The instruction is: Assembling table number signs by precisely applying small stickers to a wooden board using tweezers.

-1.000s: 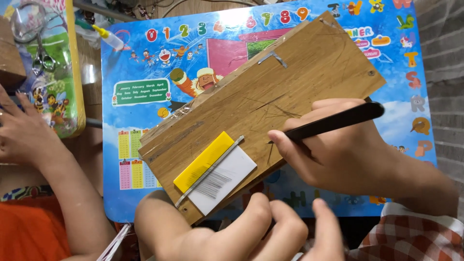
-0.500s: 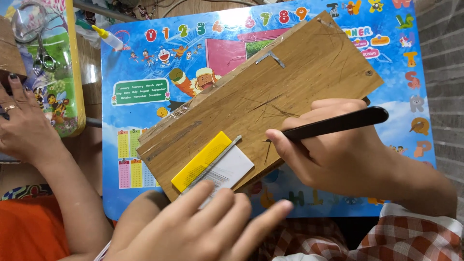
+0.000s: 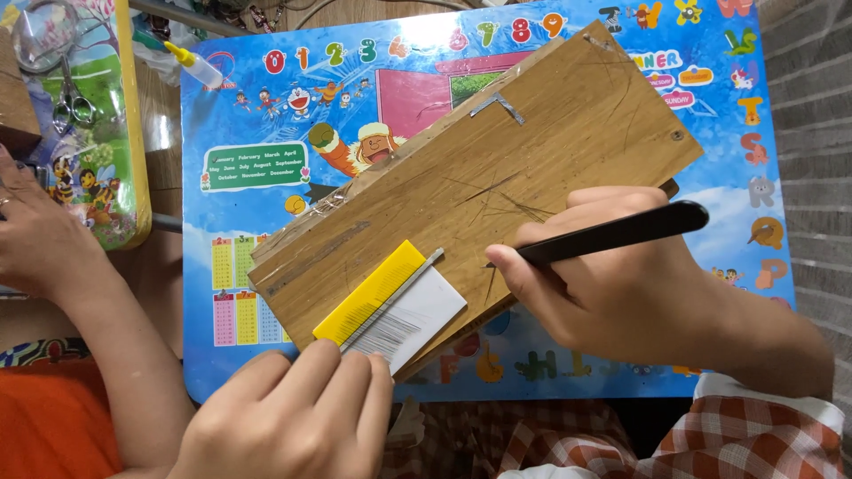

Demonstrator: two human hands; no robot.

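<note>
Spread across the low table is a bright blue children's learning mat (image 3: 266, 177) printed with cartoon figures, and on it a worn wooden board (image 3: 497, 177) lies at a slant, its long axis running from lower left up to upper right.

Near the board's lower left end sits a white card (image 3: 417, 315) with fine dark strands lined up along its near part. A thin metal strip (image 3: 395, 297) crosses it, and a yellow strip (image 3: 368, 293) lies just beside that; all three follow the board's slant.

The right hand (image 3: 612, 293) rests on the board's near edge, fingers curled tight around black tweezers (image 3: 612, 232). Their long axis runs almost level, slightly raised to the right, with the tip pointing left towards the card and not quite reaching it. The left hand (image 3: 293, 417) is loosely curled, holding nothing, its fingertips touching the near corner of the yellow strip and card.

At the far left another person's hand (image 3: 35, 239) and forearm lie on the table above an orange garment (image 3: 53, 426). Beyond them lie a green picture tray (image 3: 106, 160) with small scissors (image 3: 71, 98), and a small glue bottle (image 3: 197, 66) with a yellow tip.
</note>
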